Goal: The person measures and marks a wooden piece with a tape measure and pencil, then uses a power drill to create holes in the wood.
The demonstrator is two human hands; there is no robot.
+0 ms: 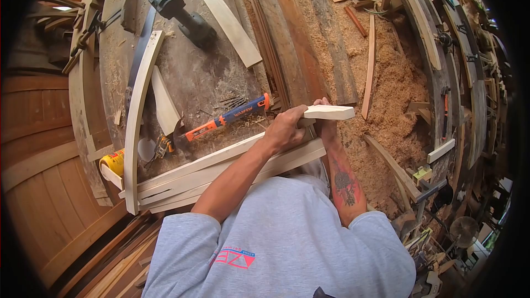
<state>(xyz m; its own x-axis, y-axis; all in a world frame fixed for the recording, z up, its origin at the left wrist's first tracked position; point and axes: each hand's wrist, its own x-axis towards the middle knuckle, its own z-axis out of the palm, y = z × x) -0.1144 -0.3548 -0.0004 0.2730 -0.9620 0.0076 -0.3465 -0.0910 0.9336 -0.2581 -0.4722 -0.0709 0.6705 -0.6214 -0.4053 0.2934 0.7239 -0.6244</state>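
My left hand (284, 129) is closed over the near end of a short pale wooden piece (331, 112). From the other side my right hand (326, 124) grips the same piece, and its fingers wrap up behind it, mostly hidden. The piece is held just above a stack of long pale curved wooden strips (221, 168), which lies across the edge of a dusty dark workbench (204, 72). My left forearm rests over that stack. My right forearm bears a tattoo.
On the bench lie a cordless drill (176, 11), an orange and blue handled hammer (229, 116), a flat pale slat (229, 22), a long curved slat (138, 116) and a yellow container (113, 161). Sawdust (386, 77) and offcuts cover the right; clamped curved timbers (441, 66) stand beyond.
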